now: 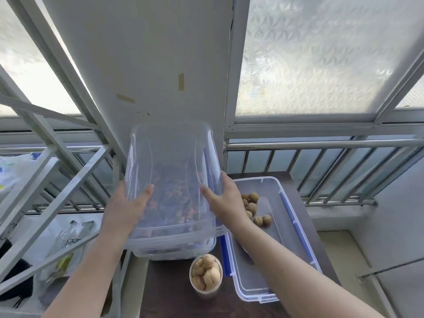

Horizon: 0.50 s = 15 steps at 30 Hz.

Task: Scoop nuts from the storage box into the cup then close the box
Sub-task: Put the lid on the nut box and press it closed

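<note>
Head view: both hands grip a clear plastic lid [171,177], raised and tilted. The left hand [128,203] clasps its left edge with the fingers spread across the near face, while the right hand [223,198] clasps the right edge, thumb over the front. The lid's lower edge sits just above a second clear tub [176,246] whose dark contents show through the plastic (what they are cannot be told).

To the right, the box [275,237], trimmed with blue latches, lies open on a dark table [169,294]. A small cluster of nuts [253,208] rests at its far end, partly behind the right wrist. In front of the tub stands the cup [205,274], filled with nuts to the rim, so the scooping looks finished and closing appears to be what remains.

The risks lie close by. The cup stands just beside the box's near-left corner and below the lid, so swinging the lid low could clip it and spill the nuts. The right forearm crosses above the box, and a dragged sleeve-line could shift it. A lid lowered askew may leave the latches unable to catch.
</note>
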Motion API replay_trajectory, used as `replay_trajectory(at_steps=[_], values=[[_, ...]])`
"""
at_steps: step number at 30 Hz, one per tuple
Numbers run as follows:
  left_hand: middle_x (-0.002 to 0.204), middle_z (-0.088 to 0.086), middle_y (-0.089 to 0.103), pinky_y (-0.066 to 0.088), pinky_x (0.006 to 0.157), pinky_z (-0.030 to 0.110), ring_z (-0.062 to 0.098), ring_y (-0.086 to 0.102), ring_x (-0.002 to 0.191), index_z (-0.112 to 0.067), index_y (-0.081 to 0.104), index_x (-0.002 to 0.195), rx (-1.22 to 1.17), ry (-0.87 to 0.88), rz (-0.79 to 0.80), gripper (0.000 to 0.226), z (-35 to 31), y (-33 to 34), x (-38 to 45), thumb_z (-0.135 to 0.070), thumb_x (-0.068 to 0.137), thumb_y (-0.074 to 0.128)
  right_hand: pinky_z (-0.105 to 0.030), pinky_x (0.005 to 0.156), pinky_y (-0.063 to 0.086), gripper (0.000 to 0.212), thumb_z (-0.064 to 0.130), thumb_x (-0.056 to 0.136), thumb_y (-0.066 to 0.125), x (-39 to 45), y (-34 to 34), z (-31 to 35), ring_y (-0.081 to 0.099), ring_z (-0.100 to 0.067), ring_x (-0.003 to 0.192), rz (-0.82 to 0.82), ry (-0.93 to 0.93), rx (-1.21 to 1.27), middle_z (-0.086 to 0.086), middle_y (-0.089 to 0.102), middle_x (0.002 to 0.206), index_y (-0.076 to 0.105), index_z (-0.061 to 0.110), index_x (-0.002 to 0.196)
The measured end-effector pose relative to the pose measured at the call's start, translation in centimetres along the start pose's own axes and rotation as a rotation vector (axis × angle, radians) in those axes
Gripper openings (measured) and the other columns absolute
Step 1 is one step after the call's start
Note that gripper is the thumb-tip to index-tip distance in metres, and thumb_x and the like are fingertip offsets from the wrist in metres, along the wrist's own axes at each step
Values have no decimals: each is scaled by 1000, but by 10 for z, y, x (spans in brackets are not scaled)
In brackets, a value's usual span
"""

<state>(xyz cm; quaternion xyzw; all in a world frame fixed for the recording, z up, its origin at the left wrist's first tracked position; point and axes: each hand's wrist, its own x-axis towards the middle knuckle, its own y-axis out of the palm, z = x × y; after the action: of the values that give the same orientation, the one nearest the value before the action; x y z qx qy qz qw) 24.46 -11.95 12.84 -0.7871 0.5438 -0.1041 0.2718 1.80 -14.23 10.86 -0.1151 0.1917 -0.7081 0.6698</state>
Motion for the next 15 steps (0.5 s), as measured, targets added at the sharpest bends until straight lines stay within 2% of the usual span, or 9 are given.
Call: replay_trajectory(at_steps=[3,4,6,7,9,12,13,15], values=[[159,-6,34,25,118,42,18,33,145,-23,29,156,-39,54,-18,88,-26,21,-27,-63,85,62,-34,116,33,80,48,86,67,-2,-45,-7,36,-13,142,-36,-20,26,3,40,154,33,17,152],[162,-4,29,23,119,41,19,28,148,-23,23,157,-48,64,-6,89,-34,31,-37,-60,87,62,-29,113,37,79,46,86,68,-6,-63,-10,39,-11,139,-54,-36,33,5,43,151,35,18,151],[164,-3,25,22,120,43,19,24,150,-26,16,159,-74,90,42,91,-46,56,-60,-59,87,62,-14,98,41,65,38,88,70,-17,-99,-20,48,-5,126,-84,-72,3,12,54,133,45,21,145],[164,-3,25,22,121,44,19,24,150,-27,14,159,-97,96,68,91,-51,70,-74,-59,87,62,-15,94,43,57,36,88,70,-22,-117,-30,53,-4,120,-102,-81,-25,15,58,128,51,24,140],[166,-5,20,18,122,41,15,20,151,-26,10,159,-142,118,106,93,-57,98,-101,-54,88,63,-28,97,48,48,39,87,70,-33,-149,-54,61,-5,115,-116,-58,-68,12,67,123,58,28,132],[166,-10,12,11,116,24,9,13,151,-25,6,160,-161,89,148,93,-56,136,-139,-48,91,63,-40,107,47,75,62,77,69,-50,-182,-97,58,-10,125,-85,34,-85,7,61,137,51,27,141],[166,-10,12,11,114,22,8,13,151,-25,6,160,-147,82,163,92,-53,149,-148,-48,91,63,-42,109,45,79,64,76,69,-56,-189,-108,56,-11,127,-85,71,-90,6,59,140,49,26,143],[166,-9,13,12,116,24,9,15,151,-23,6,160,-113,54,179,92,-43,172,-163,-49,92,61,-40,111,43,75,52,81,72,-67,-199,-132,54,-13,129,-97,120,-103,5,57,143,49,20,145]])
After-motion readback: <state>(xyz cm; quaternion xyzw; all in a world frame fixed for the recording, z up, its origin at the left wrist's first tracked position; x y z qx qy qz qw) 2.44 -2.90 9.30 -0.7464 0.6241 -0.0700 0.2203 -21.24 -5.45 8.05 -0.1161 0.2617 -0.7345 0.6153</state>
